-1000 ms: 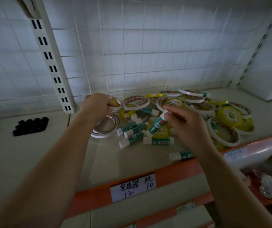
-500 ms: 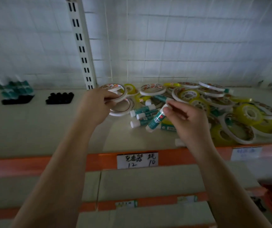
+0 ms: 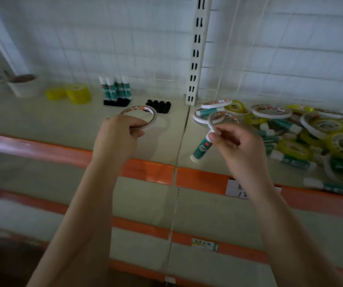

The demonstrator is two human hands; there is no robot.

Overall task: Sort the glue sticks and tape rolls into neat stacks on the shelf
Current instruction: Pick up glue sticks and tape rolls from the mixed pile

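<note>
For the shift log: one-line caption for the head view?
Left hand holds a tape roll; right hand holds a glue stick and thin tape ring.

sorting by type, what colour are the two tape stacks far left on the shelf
Yellow, translucent-looking tape stacks, clearest in the head view.

1. Your right hand (image 3: 236, 141) covers the top of the glue stick (image 3: 201, 149) and part of the label (image 3: 235, 188); the writing cannot be read.
2. Your left hand (image 3: 117, 137) hides the near rim of the tape roll (image 3: 143, 112).
3. The pile (image 3: 311, 133) runs off the right edge, blurred.
4. The two pots (image 3: 22, 85) at far left are too blurred to identify.
</note>
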